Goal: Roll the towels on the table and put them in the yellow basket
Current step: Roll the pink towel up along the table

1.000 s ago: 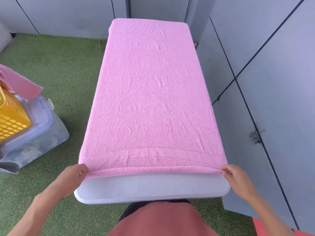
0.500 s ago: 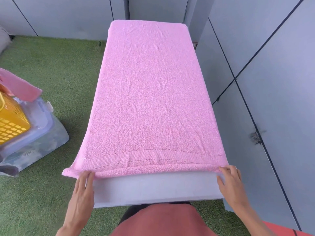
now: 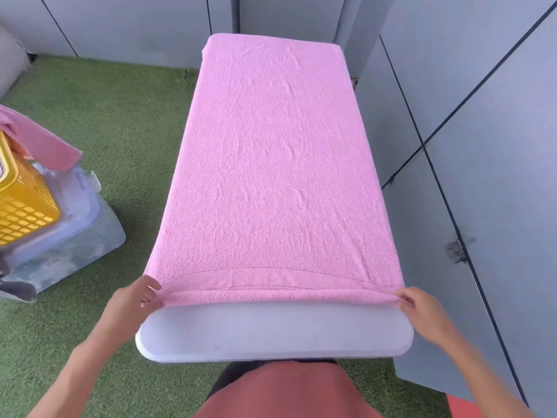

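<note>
A pink towel (image 3: pixel 280 164) was spread flat along a white bench (image 3: pixel 271 336), covering nearly all of it except a bare strip at the near end. The near hem had been turned over into a thin first roll lying across the bench's width, just behind a woven band in the cloth. The left hand (image 3: pixel 132 303) was seen at the left end of that roll, its fingers (image 3: pixel 149 298) curled and pinching the rolled edge; the right hand (image 3: pixel 422 306) was placed likewise at the right end, its fingers (image 3: pixel 402 297) bent round the cloth. Both grips appeared closed on the towel, with nothing else held.

The step in hand was judged to be the very start of rolling: only one narrow turn had been made and almost the whole length was left flat. The next move was thought to call for both ends being turned forward together, away from the body, with even tension so that the roll would stay straight and not cone toward one side. A few slight creases in the middle of the towel might need to be smoothed as the roll reached them.

The yellow basket (image 3: pixel 21 206) was seen at the left edge, set on a clear plastic box (image 3: pixel 75 236) on green turf (image 3: pixel 120 131), with another pink cloth (image 3: pixel 42 143) hanging over its rim. It stood well apart from the bench, so a carry to the left would be needed once the roll was finished
</note>
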A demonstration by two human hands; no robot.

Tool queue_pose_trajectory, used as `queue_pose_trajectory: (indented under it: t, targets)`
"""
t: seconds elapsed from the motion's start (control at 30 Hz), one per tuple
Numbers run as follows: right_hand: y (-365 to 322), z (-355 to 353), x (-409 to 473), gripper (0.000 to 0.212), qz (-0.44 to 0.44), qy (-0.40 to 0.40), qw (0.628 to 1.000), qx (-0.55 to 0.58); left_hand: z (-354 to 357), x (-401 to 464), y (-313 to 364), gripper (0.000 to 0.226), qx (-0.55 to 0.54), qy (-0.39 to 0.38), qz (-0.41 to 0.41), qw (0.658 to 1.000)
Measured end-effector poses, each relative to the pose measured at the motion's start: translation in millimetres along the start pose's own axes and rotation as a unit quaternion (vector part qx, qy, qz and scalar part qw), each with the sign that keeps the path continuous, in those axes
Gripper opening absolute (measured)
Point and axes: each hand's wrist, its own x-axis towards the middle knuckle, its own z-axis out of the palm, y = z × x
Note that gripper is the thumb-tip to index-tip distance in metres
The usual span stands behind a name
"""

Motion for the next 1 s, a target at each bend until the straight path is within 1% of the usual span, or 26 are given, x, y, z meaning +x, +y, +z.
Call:
queue_pose_trajectory:
  t: [0.03,0.07,0.13,0.17,0.2,0.23,0.27,0.3,0.33,0.37,0.43,0.47,0.53,0.63,0.7,0.77,0.83,0.87,0.93,1.0]
  targets:
    - [-3,-6,6,0.019,0.021,-0.002,0.999,0.040,-9,9,1,0.026,-0.025,-0.032,-0.023,0.999]
    - [-8,-9,10,0.021,0.035,0.005,0.996,0.077,-16,17,1,0.029,-0.042,-0.048,-0.037,0.997]
    - [-13,-8,14,0.028,0.051,0.043,0.991,0.118,-22,26,-2,0.026,-0.059,-0.047,-0.051,0.996]
    - [-16,-5,13,0.030,0.053,0.065,0.990,0.114,-21,26,-3,0.022,-0.055,-0.033,-0.050,0.997]
    - [-18,-1,9,0.031,0.048,0.098,0.990,0.088,-19,23,-2,0.017,-0.040,-0.008,-0.040,0.998]
    - [-19,4,4,0.030,0.041,0.139,0.989,0.036,-14,20,-3,0.012,-0.017,0.031,-0.017,0.999]
    - [-20,11,-2,0.026,0.031,0.177,0.983,-0.027,-6,15,-4,0.009,0.018,0.082,0.024,0.996]
    - [-20,17,-9,0.024,0.018,0.205,0.975,-0.087,3,8,-5,0.008,0.064,0.131,0.073,0.987]
    - [-20,25,-15,0.023,0.001,0.219,0.967,-0.133,15,-1,-4,0.012,0.111,0.166,0.112,0.973]
    - [-19,32,-19,0.027,-0.012,0.214,0.965,-0.155,28,-10,-3,0.019,0.144,0.184,0.135,0.963]
    - [-17,43,-23,0.039,-0.025,0.191,0.967,-0.164,53,-24,-3,0.036,0.178,0.193,0.162,0.951]
    - [-17,45,-23,0.041,-0.028,0.191,0.968,-0.160,61,-27,-5,0.043,0.186,0.196,0.172,0.947]
    - [-17,48,-17,0.037,-0.029,0.198,0.970,-0.140,69,-25,-9,0.052,0.180,0.198,0.172,0.948]
    - [-18,48,-6,0.027,-0.018,0.198,0.972,-0.126,59,-13,-4,0.048,0.132,0.180,0.146,0.964]
    - [-15,46,-1,0.026,-0.021,0.193,0.974,-0.119,50,-5,0,0.040,0.109,0.170,0.130,0.971]
    - [-9,42,-2,0.026,-0.054,0.193,0.971,-0.131,40,0,-1,0.033,0.090,0.153,0.124,0.976]
    - [0,37,-8,0.023,-0.084,0.182,0.969,-0.147,29,1,-4,0.028,0.068,0.117,0.118,0.984]
    - [5,33,-10,0.021,-0.083,0.165,0.972,-0.148,23,2,-5,0.028,0.056,0.090,0.115,0.988]
    - [10,21,-9,0.020,-0.059,0.098,0.986,-0.125,11,5,-4,0.031,0.031,0.034,0.100,0.994]
    - [6,7,-3,0.022,-0.043,0.046,0.996,-0.065,2,9,2,0.031,0.006,0.007,0.087,0.996]
